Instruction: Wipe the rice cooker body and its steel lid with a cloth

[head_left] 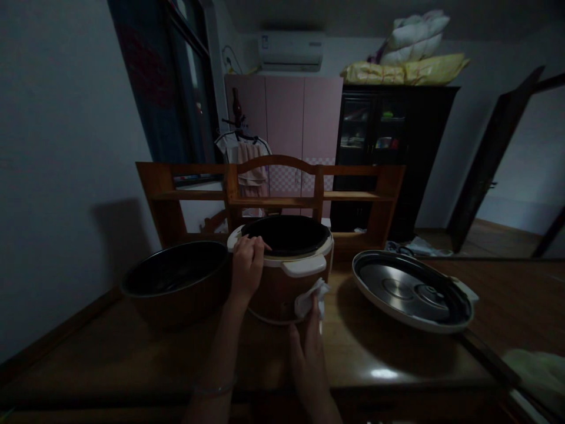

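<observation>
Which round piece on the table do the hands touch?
The middle cooker: left hand on its rim, right hand pressing a cloth against it; bowl and lid lie apart.

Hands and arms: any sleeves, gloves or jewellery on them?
No sleeves or gloves show; both arms are bare to the frame's edge. A thin bangle circles the wrist below the left hand. Nothing is seen on the right hand, though the picture is dim.

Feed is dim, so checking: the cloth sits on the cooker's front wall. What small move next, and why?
Probably slide the cloth sideways along the wall of the cooker. The right hand presses it against the brown side just under the handle, so it covers only that patch. The left hand grips the rim, so the cooker looks steadied.
</observation>
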